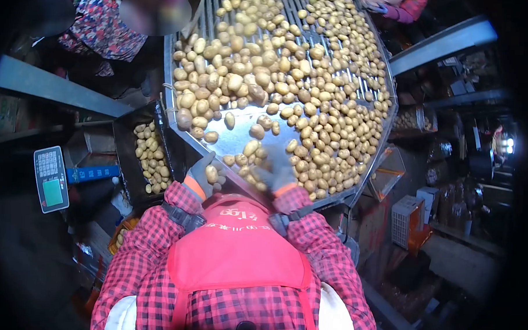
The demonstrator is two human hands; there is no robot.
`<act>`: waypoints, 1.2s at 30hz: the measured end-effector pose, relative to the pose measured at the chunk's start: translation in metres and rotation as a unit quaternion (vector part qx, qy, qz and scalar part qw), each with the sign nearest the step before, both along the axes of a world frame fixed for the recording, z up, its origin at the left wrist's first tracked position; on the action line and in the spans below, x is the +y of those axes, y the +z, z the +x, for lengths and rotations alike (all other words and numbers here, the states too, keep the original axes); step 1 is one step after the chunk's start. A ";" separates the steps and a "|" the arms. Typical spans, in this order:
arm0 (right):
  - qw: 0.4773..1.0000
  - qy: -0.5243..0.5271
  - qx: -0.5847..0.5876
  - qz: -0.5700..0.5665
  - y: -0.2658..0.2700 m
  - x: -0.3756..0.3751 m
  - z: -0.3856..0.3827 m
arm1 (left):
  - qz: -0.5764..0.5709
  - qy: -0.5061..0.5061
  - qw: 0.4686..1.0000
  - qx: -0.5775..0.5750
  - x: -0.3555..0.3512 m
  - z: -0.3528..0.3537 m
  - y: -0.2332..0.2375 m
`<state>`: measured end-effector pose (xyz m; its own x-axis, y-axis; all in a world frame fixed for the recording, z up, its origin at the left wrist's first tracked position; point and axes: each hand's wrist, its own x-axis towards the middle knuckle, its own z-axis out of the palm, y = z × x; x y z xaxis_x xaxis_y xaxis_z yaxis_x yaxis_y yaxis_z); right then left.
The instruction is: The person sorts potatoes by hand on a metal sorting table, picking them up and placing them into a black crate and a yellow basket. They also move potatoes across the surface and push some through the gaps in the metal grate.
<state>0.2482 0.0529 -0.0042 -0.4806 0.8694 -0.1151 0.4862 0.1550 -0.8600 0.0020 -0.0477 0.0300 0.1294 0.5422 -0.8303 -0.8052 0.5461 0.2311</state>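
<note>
My left hand [200,172], in a grey glove with an orange cuff, is at the near left edge of the metal sorting table [233,132]. Its fingers curve around a potato [211,174], and another lies close by. My right hand [275,169], gloved the same way, is over the near part of the table beside a small group of potatoes [251,148]. Motion smears its fingers. Many more loose potatoes [329,129] cover the right side and the far slatted part of the table.
A dark crate [120,142] holding potatoes [151,161] stands to the left, near a scale display [51,178]. Beyond the table are a person in floral clothing [109,23] and another person's pink sleeve [410,8]. Blue metal beams [442,46] flank the table. A pale crate [406,219] is at right.
</note>
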 end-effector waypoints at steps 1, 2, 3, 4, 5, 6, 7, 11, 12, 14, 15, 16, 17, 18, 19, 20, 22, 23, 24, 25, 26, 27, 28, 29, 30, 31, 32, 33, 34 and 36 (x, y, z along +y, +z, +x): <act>0.996 -0.091 -0.012 0.005 -0.013 0.003 0.029 | 0.002 -0.003 1.000 0.009 0.002 0.001 0.000; 0.977 -0.145 -0.101 0.120 -0.025 0.003 0.066 | 0.005 -0.003 1.000 0.019 0.003 0.000 0.000; 0.935 -0.195 -0.188 0.230 -0.031 -0.003 0.090 | 0.006 -0.003 1.000 0.030 0.002 -0.002 0.001; 0.946 -0.189 -0.195 0.178 -0.030 -0.010 0.092 | 0.014 -0.006 1.000 0.019 0.002 -0.003 -0.001; 0.954 -0.183 -0.201 0.126 -0.020 -0.015 0.092 | 0.022 -0.010 1.000 0.007 0.001 -0.004 -0.005; 0.941 -0.155 -0.272 0.129 -0.014 -0.018 0.084 | 0.029 -0.015 0.999 -0.005 0.000 -0.004 -0.008; 0.922 -0.124 -0.341 0.135 -0.001 -0.020 0.073 | 0.033 -0.013 0.999 -0.030 0.001 -0.002 -0.008; 0.955 0.014 -0.281 0.096 0.017 0.022 -0.004 | 0.049 -0.019 0.998 -0.034 -0.004 0.008 -0.013; 0.948 -0.014 -0.275 0.160 0.002 0.024 -0.022 | 0.050 -0.021 0.998 -0.015 -0.004 0.007 -0.012; 0.962 -0.018 -0.192 0.194 -0.017 0.026 -0.037 | 0.042 -0.024 0.999 0.016 -0.003 0.006 -0.002; 0.980 0.004 -0.118 0.160 -0.026 0.024 -0.039 | 0.031 -0.027 0.999 0.027 -0.005 0.004 0.003; 0.991 0.025 -0.045 0.126 -0.030 0.022 -0.039 | 0.032 -0.028 0.999 -0.020 -0.005 -0.002 0.004; 0.993 0.010 -0.047 0.112 -0.024 0.022 -0.029 | 0.034 -0.020 0.998 -0.039 -0.005 -0.006 0.005; 0.994 -0.002 -0.049 0.099 -0.014 0.020 -0.006 | 0.038 -0.010 0.998 -0.058 -0.007 -0.009 0.006; 0.995 -0.010 -0.052 0.085 -0.007 0.021 0.018 | 0.040 0.004 0.996 -0.078 -0.010 -0.012 0.004; 0.989 -0.059 -0.137 0.019 -0.005 0.025 0.041 | 0.043 0.008 0.996 -0.083 -0.013 -0.014 0.002; 0.964 -0.204 -0.163 0.055 -0.004 0.014 0.100 | 0.050 0.014 0.995 -0.090 -0.017 -0.015 -0.005; 0.950 -0.197 -0.230 0.074 -0.034 0.012 0.143 | 0.062 0.013 0.991 -0.119 -0.017 -0.015 -0.010; 0.932 -0.190 -0.294 0.093 -0.060 0.012 0.173 | 0.074 0.012 0.986 -0.146 -0.016 -0.014 -0.015; 0.932 -0.174 -0.306 0.089 -0.059 0.009 0.181 | 0.084 0.012 0.981 -0.172 -0.016 -0.014 -0.014; 0.931 -0.158 -0.319 0.084 -0.058 0.004 0.189 | 0.132 -0.006 0.979 -0.157 -0.015 -0.013 -0.012; 0.930 -0.142 -0.331 0.078 -0.060 0.001 0.193 | 0.179 -0.024 0.973 -0.141 -0.013 -0.010 -0.012; 0.907 -0.097 -0.376 0.161 -0.074 0.000 0.192 | 0.226 -0.043 0.965 -0.125 -0.008 -0.006 -0.009; 0.890 -0.094 -0.424 0.136 -0.070 0.002 0.183 | 0.188 -0.063 0.977 -0.071 0.000 0.002 -0.002; 0.870 -0.090 -0.471 0.110 -0.068 0.005 0.171 | 0.149 -0.083 0.985 -0.017 0.008 0.011 0.006; 0.848 -0.087 -0.516 0.085 -0.065 0.007 0.158 | 0.196 -0.116 0.974 -0.007 0.006 0.008 -0.006; 0.836 -0.110 -0.532 0.074 -0.064 0.007 0.150 | 0.242 -0.145 0.959 0.004 0.004 0.004 -0.017; 0.857 -0.120 -0.497 0.053 -0.060 0.008 0.149 | 0.289 -0.170 0.942 0.017 0.001 0.001 -0.028; 0.876 -0.129 -0.464 0.032 -0.046 0.008 0.149 | 0.294 -0.189 0.936 0.052 0.003 0.005 -0.020; 0.911 -0.147 -0.384 0.021 -0.051 0.009 0.157 | 0.324 -0.239 0.899 0.174 0.002 0.010 -0.016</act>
<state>0.4056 0.0619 -0.0547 -0.0172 0.9589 -0.2831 0.9680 -0.0550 -0.2449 0.0124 -0.0462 0.0138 0.2700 0.8778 -0.3956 -0.3310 0.4705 0.8180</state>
